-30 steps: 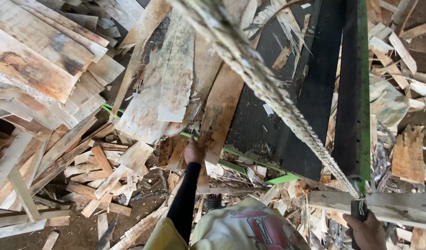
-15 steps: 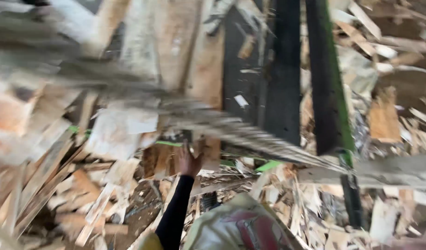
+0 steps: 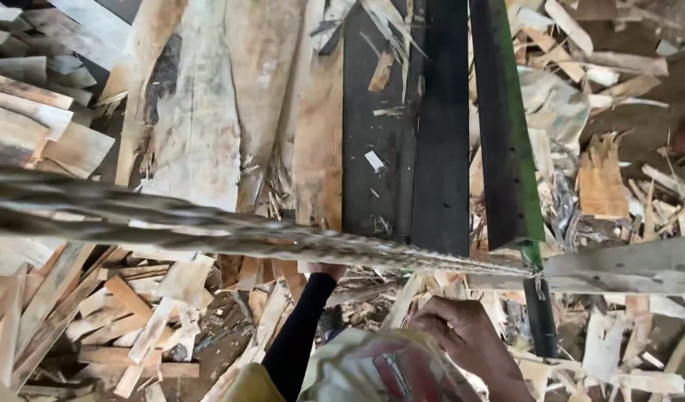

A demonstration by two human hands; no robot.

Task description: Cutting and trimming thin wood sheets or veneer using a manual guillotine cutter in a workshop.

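Since a moment ago our rope (image 3: 230,231) has swung flat across from nine to three o'clock, our right hand (image 3: 465,335) curled loosely below it, left hand (image 3: 324,269) hidden behind it, grip unclear, so pull steadily.

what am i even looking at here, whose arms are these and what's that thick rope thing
This is one picture from a camera worn on a person's head, looking down, so the arms are that person's own. The left hand, on a black-sleeved arm, reaches to the wooden planks and is partly hidden by the rope. The right hand is lower, nearer the camera, and seems to hold nothing. A thick twisted rope crosses the view to a knot at a wooden beam. Dark metal beams lie beside the planks, with wood scraps all over the ground.
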